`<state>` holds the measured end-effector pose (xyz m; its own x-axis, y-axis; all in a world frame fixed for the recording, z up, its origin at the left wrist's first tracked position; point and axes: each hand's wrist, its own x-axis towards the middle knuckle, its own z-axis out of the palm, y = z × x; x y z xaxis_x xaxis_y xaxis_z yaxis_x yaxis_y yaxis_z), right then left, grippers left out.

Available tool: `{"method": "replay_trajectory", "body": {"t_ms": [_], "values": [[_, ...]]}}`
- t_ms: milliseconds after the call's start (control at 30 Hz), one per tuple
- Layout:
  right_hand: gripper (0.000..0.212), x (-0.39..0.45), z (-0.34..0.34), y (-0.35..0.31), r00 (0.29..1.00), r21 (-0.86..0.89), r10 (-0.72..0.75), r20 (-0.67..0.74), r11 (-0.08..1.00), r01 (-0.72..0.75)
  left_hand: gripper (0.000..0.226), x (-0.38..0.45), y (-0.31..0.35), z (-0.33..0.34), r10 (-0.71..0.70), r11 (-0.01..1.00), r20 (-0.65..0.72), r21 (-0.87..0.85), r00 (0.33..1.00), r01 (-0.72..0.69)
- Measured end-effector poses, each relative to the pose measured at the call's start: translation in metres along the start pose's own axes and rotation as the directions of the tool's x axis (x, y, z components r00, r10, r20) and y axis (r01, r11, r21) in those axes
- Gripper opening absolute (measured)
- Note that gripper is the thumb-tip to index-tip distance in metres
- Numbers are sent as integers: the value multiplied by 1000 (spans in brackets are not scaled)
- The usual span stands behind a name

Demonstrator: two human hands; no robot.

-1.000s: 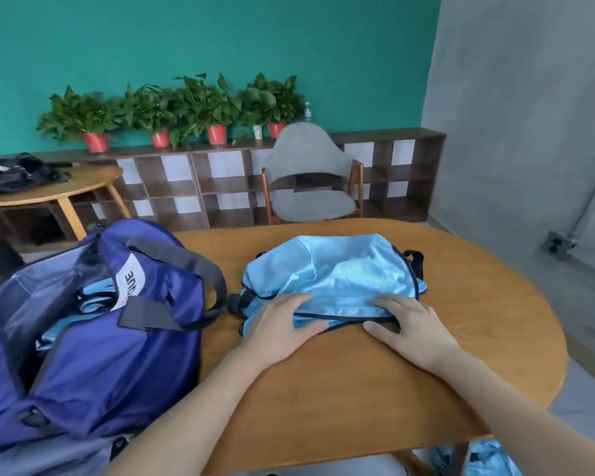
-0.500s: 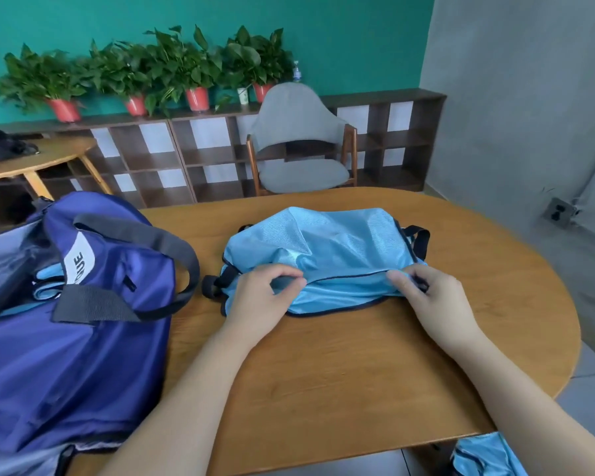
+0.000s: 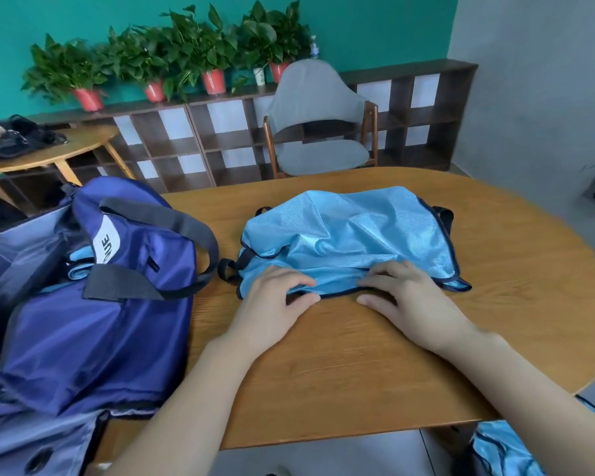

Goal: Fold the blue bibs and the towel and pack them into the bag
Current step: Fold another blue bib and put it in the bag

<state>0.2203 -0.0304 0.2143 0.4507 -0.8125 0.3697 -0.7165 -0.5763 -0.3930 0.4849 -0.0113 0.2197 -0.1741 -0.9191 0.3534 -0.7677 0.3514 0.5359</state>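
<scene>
Wooden table under both my hands, rounded edge off to my right; its left part is covered by the bag. Purple bag sits left of my left hand, mouth open, dark grey handle arching over the top. Bag's lower left runs out of frame. White label on it reads partly, letters cut off by a fold. Inside the opening, light blue folded fabric shows, mostly hidden by the bag wall; can't tell how many pieces.

Blue bib lies crumpled on the table just beyond my fingertips, dark trim along its near edge, dark straps poking out at its left and far right. How many layers it's folded into is hard to make out.

My left hand is at the bib's near left edge: fingers lie on top of the fabric, thumb below the trim edge, apparently pinching the hem, though the fabric hides the contact. My right hand sits at the near middle edge, fingers curled on the fabric, thumb on the table side of the trim; same pinch, partly hidden.

More blue fabric below the table edge, near my right forearm, cut off by the frame.

Beyond the bib: grey chair, shelf unit, potted plants. Far left, a small table with dark stuff on it, unclear what.
</scene>
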Motion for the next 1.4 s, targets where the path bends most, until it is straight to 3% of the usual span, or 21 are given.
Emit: {"method": "replay_trajectory", "body": {"t_ms": [133,300,467,600,667,800,933,1067,1300,1400], "values": [[15,10,3,0,998,-35,49,-49,998,-51,39,5,0,5,-32,999,51,43,998,29],[15,13,5,-9,1000,-87,21,-11,996,-22,42,5,7,6,-42,998,56,48,998,39],[35,11,1,-11,999,91,40,32,995,-42,18,6,11,10,28,1000,-27,9,999,-28],[57,6,4,-20,999,-73,33,13,997,-32,14,3,21,8,41,993,-150,-107,988,-57],[38,5,4,-21,997,-55,9,-77,998,-13,13,-1,30,5,-8,987,-152,-161,988,-16],[11,2,-4,-18,975,232,121,-184,970,-77,27,-4,36,-2,-19,988,-68,-152,997,9],[14,-1,-9,-25,978,301,76,-195,953,-14,27,-11,37,-2,85,996,-105,-6,991,-86],[18,-3,-15,-28,988,280,-2,-155,959,46,18,-15,40,-7,205,978,-222,13,953,-208],[14,-31,-50,6,978,97,29,-204,995,-9,25,-31,10,-42,218,974,-290,131,932,-187],[14,-45,-65,24,972,33,71,-226,997,-65,22,-42,-1,-53,182,982,-287,95,941,-161]]}}
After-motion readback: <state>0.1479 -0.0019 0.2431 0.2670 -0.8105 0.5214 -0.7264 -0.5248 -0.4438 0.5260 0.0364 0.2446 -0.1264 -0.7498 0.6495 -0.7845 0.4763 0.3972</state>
